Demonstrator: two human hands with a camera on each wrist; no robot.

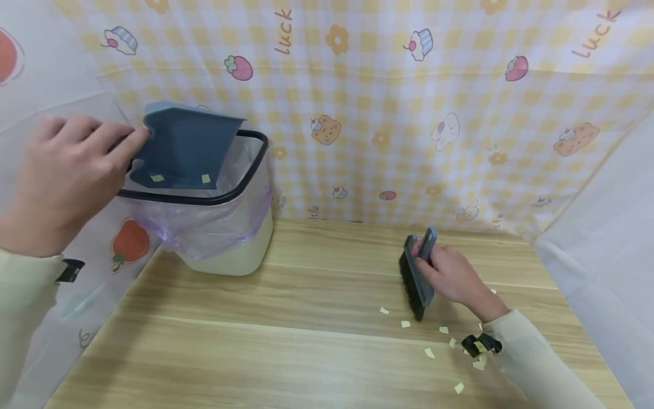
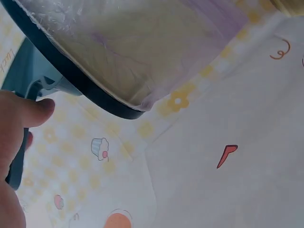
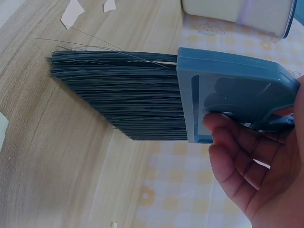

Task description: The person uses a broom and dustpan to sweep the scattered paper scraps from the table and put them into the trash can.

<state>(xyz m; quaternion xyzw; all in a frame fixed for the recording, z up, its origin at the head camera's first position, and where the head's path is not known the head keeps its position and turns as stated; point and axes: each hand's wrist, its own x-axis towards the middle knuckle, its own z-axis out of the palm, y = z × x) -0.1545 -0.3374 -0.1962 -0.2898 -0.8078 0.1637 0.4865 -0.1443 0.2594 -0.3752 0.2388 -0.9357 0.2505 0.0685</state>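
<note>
At the left, my left hand point(image 1: 76, 165) grips a blue dustpan point(image 1: 186, 145) by its handle. The pan is tilted down into the mouth of the trash bin point(image 1: 232, 255), and two paper scraps cling near its lower edge. In the left wrist view, the thumb lies on the dustpan's handle point(image 2: 18, 166) beside the bin's dark rim point(image 2: 90, 90). My right hand point(image 1: 452, 275) holds a blue hand brush point(image 1: 421, 272) just above or on the wooden table; the right wrist view shows its dark bristles point(image 3: 123, 95) pointing away from the fingers.
Several pale paper scraps point(image 1: 429, 353) lie on the wooden table point(image 1: 255, 352) around the brush and under the right forearm. A clear and purple bag point(image 1: 204, 227) lines the bin. A yellow checked curtain point(image 1: 357, 108) hangs at the back, with white sheets on both sides.
</note>
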